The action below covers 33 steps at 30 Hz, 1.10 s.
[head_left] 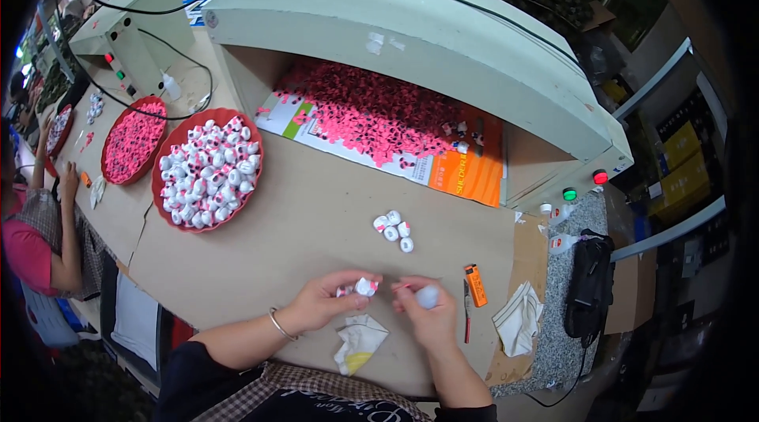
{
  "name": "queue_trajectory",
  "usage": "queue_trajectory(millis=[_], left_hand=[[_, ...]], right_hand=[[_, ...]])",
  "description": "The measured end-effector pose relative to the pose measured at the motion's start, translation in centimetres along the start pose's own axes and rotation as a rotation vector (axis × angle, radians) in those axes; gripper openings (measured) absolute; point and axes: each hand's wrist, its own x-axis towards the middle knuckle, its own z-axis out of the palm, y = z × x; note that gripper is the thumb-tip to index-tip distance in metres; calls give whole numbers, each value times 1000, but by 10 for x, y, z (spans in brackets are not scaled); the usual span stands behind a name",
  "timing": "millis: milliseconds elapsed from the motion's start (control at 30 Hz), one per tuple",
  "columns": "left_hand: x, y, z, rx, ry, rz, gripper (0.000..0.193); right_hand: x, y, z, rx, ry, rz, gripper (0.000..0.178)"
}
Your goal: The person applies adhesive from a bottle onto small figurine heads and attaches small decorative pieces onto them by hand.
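Between the thumb and fingers of my left hand point(320, 299) is a small white figure point(366, 287) with pink parts. Another white and pink bit shows deeper in the same hand, partly hidden by the fingers. My right hand point(435, 323), a short gap to the right, is closed around a small whitish bottle point(428, 296). A tiny pink piece seems to be at its fingertips, too small to make out. Just beyond my hands, several white figures point(391, 231) sit in a cluster on the brown-covered table point(308, 216). Under my hands lies a white and yellow cloth point(360, 341).
Left stands a red bowl point(258, 177) full of white figures, beside a red bowl point(105, 173) of pink pieces. Pink pieces point(356, 118) heap under a pale green machine hood point(395, 35). An orange box point(476, 286), tweezers-like tool point(466, 315) and cloth point(519, 318) lie right. A co-worker point(47, 240) sits left.
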Motion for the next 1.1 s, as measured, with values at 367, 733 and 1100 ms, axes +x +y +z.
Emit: queue_trajectory(millis=[367, 733, 1100], left_hand=[[5, -8, -9, 352, 105, 201, 33], [1, -1, -6, 470, 41, 258, 33], [4, 0, -10, 283, 15, 27, 35]], right_hand=[[-7, 0, 12, 243, -113, -151, 10], [-8, 14, 27, 193, -93, 4, 8], [-1, 24, 24, 47, -96, -29, 15]])
